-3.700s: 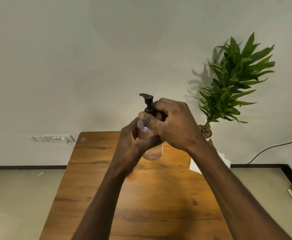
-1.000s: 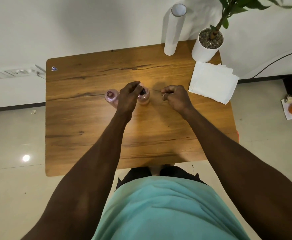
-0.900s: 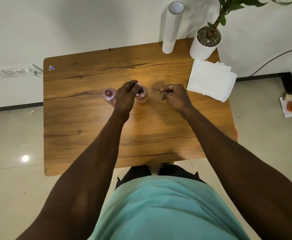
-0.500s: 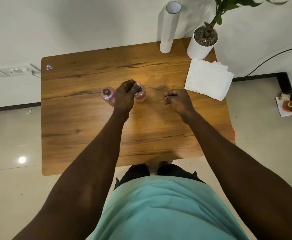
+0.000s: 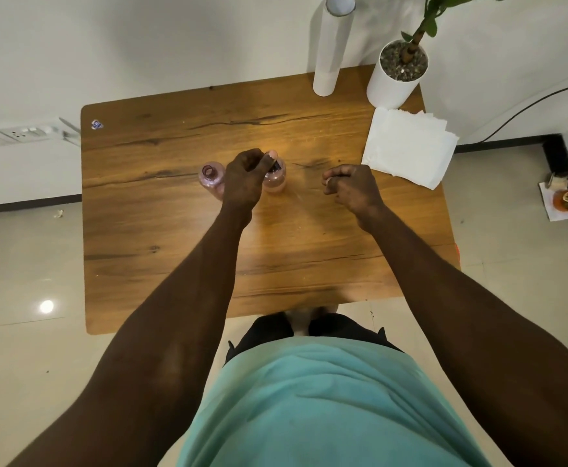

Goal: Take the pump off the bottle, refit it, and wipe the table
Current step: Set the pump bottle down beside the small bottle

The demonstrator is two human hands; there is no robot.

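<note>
Bottle (image 5: 275, 179): pink, see-through, upright near the centre of the wooden table (image 5: 174, 230), its top partly hidden by the left hand.
Pump (image 5: 274, 165): black, on top of that bottle; only a small dark part shows between the fingers, and whether it is seated I cannot tell.
Left hand (image 5: 244, 176): over the bottle's top from its 9 o'clock side, fingers curled round the pump.
Right hand (image 5: 351, 185): above the table at 3 o'clock of the bottle, apart from it, fingers curled inward and holding nothing.
Second bottle (image 5: 212, 176): pink, uncapped with an open neck, just beside the left hand at its 9 o'clock.
Tissue stack (image 5: 409, 146): white sheets at 2 o'clock on the table, overhanging its right edge.
Paper roll (image 5: 331, 45): white, upright at the table's far edge, about 1 o'clock.
Plant pot (image 5: 395, 82): white, with gravel and a green stem, in the far right corner, touching the tissue stack's far edge.
Sticker (image 5: 97, 124): small, in the far left corner at 10 o'clock.
</note>
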